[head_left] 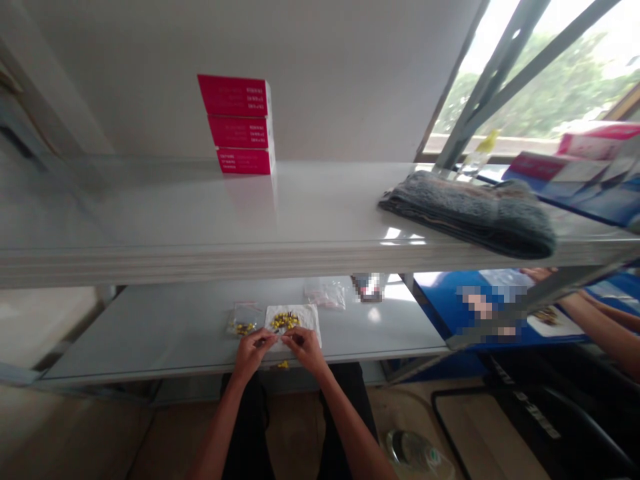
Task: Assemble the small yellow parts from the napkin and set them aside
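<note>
My left hand [254,349] and my right hand [305,347] meet at the near edge of a white sheet [312,319], fingertips pinched close together. Something tiny seems to be between them, too small to make out. Just beyond my fingers, a pile of small yellow pieces with dark parts [285,320] lies on the sheet. To the left, a clear plastic bag [246,312] holds more such yellow pieces. A yellow bit [283,365] shows below my hands at the table's front edge.
Another clear bag [326,293] lies behind the sheet on the grey table [175,327]. Overhead, a shelf [320,213] carries three stacked red boxes [243,130] and a folded grey cloth [470,210]. At right, another person's arm [600,327] reaches over a blue table [440,293].
</note>
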